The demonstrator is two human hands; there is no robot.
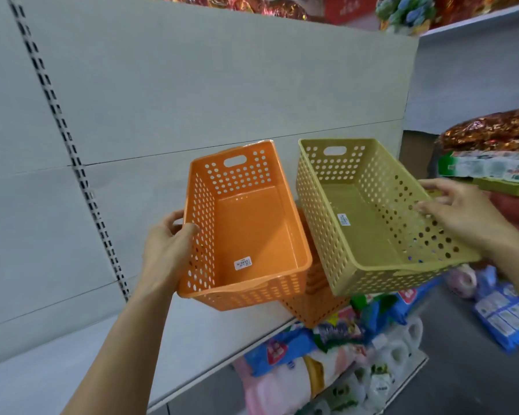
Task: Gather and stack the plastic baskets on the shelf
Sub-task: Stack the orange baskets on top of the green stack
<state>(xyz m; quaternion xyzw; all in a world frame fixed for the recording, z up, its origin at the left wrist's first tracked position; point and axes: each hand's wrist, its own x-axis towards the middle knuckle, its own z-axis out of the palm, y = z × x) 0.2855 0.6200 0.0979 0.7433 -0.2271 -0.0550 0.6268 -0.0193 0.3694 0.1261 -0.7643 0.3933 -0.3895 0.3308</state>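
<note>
Left hand (165,247) grips orange basket (246,232), right hand (459,212) grips green basket (372,217) alongside, long axes approx parallel, pointing away.

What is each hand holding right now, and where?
Left hand grips the orange basket by its left rim. Right hand holds the yellow basket by its right wall.

The left hand (170,244) is reaching up from the lower left on a bare forearm, thumb curled forward and fingers wrapping behind in a firm grip. The right hand (459,214) is coming in from the right edge, palm down, its fingers (429,205) spreading and pressing in a clasp
</note>
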